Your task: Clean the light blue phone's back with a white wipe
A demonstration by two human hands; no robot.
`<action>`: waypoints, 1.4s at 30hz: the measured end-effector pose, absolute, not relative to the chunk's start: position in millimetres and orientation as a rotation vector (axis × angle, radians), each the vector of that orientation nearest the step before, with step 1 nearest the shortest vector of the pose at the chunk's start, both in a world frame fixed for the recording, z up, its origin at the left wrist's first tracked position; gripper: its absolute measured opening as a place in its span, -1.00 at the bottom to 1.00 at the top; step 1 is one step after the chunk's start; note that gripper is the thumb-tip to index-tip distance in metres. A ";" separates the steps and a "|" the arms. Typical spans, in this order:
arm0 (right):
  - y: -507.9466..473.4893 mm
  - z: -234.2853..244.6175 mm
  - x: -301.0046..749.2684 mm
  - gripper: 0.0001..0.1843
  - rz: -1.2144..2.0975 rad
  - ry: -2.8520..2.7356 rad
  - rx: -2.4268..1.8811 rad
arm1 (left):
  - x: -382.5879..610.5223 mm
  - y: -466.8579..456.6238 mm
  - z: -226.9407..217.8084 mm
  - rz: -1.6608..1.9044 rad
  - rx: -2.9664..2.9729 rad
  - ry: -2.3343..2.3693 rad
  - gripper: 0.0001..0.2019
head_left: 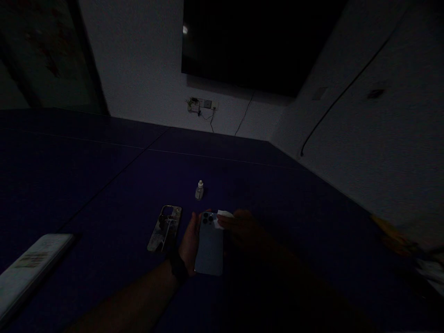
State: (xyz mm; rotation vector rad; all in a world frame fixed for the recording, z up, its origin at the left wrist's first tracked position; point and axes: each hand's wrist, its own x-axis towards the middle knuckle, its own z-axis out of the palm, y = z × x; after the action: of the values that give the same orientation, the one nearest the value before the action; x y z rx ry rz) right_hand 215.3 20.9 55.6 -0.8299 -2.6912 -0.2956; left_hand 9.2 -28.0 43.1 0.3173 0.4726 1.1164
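A blue-grey smartphone (209, 249) lies back side up in my left hand (190, 243), whose fingers wrap its left edge. Its camera lenses are at the top left corner. My right hand (243, 223) is closed on a white wipe (224, 214) and presses it against the phone's upper right, beside the lenses. Left of the phone, a patterned phone case (165, 229) rests on the dark blue floor. Just beyond the phone stands a small clear bottle (199, 191) with a white cap. Dim light hides much of my right hand.
A long white box (33, 261) lies at the lower left. Against the right wall are a yellow item (390, 231) and whitish things I cannot make out. Ahead, wall sockets (203, 104) with cables sit below a large dark screen (256, 41).
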 end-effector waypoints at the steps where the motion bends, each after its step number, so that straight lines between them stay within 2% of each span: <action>1: 16.3 54.4 215.3 -0.52 -0.278 -2.706 -0.795 | 9.2 -27.5 42.5 1.126 0.315 0.479 -0.43; 9: -35.3 33.6 223.6 -0.61 -0.230 -2.802 -0.416 | 9.4 -26.7 43.3 1.158 0.264 0.541 -0.41; 18: 21.2 62.5 209.2 -0.57 -0.384 -2.697 -0.799 | 10.5 -30.8 43.3 1.075 0.320 0.478 -0.42; 28: -33.0 21.5 217.0 -0.62 -0.197 -2.849 -0.464 | 10.0 -28.6 46.6 1.181 0.305 0.529 -0.39; 37: 19.7 60.5 208.4 -0.60 -0.370 -2.690 -0.785 | 10.1 -29.9 44.0 1.109 0.334 0.502 -0.41; 42: -14.4 35.2 206.8 -0.61 -0.285 -2.782 -0.619 | 9.0 -29.5 44.8 1.176 0.330 0.545 -0.35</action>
State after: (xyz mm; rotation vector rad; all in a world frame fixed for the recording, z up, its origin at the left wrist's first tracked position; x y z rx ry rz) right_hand 206.8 -14.4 35.2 -0.6188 -2.7822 -0.2845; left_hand 9.0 -29.5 44.8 0.3303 0.5451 1.1762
